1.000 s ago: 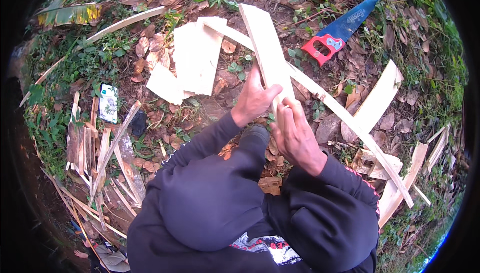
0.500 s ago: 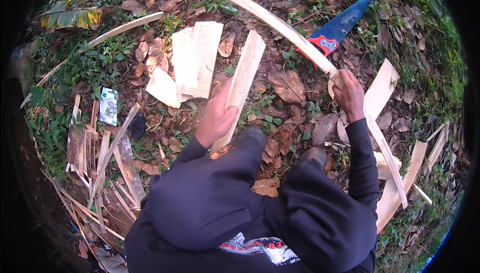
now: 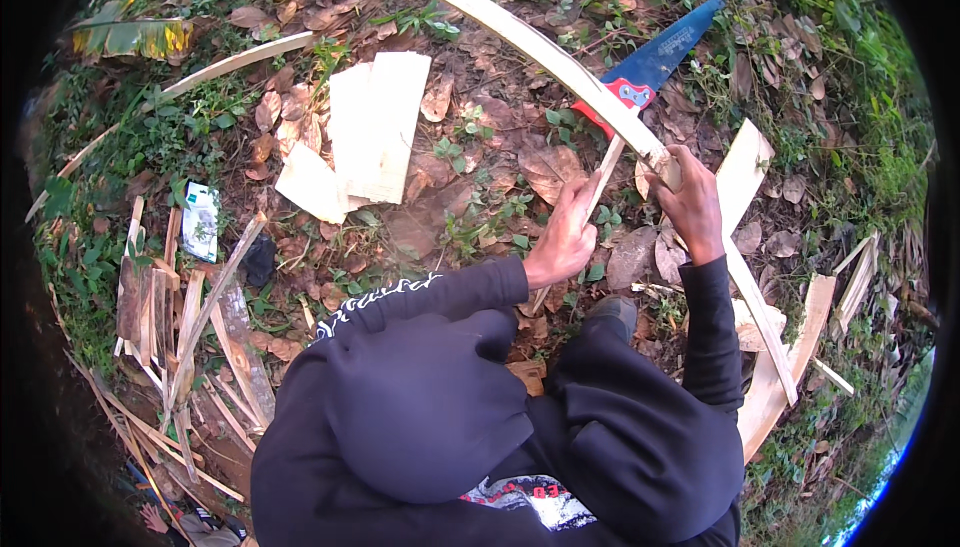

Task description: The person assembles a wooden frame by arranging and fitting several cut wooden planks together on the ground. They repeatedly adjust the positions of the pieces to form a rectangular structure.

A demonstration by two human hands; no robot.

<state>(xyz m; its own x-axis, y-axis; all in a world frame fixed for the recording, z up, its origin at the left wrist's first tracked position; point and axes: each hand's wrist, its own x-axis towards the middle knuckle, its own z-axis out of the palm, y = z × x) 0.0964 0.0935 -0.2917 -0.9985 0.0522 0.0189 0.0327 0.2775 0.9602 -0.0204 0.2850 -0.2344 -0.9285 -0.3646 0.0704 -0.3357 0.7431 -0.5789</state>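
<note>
My right hand (image 3: 692,202) is closed around a long pale wooden strip (image 3: 520,42), which runs from the far middle down past my right forearm. My left hand (image 3: 562,237) is wrapped round a shorter wooden board (image 3: 606,173), now seen nearly edge-on. This board's upper end comes up to the long strip, just left of my right hand; whether they touch I cannot tell. Beyond the strip a handsaw with a blue blade (image 3: 668,52) and a red handle (image 3: 628,95) lies on the ground, its handle partly behind the strip.
Flat pale boards (image 3: 390,127) lie on leaves at the far left. A pile of split sticks (image 3: 190,337) is at the left, near a white packet (image 3: 201,222). More boards (image 3: 745,169) lie at the right. Another person's hand (image 3: 155,519) shows at the lower left edge.
My left hand has swung right with the shorter board, turning it edge-on and bringing it to the long strip. My right hand keeps its grip on the strip.
</note>
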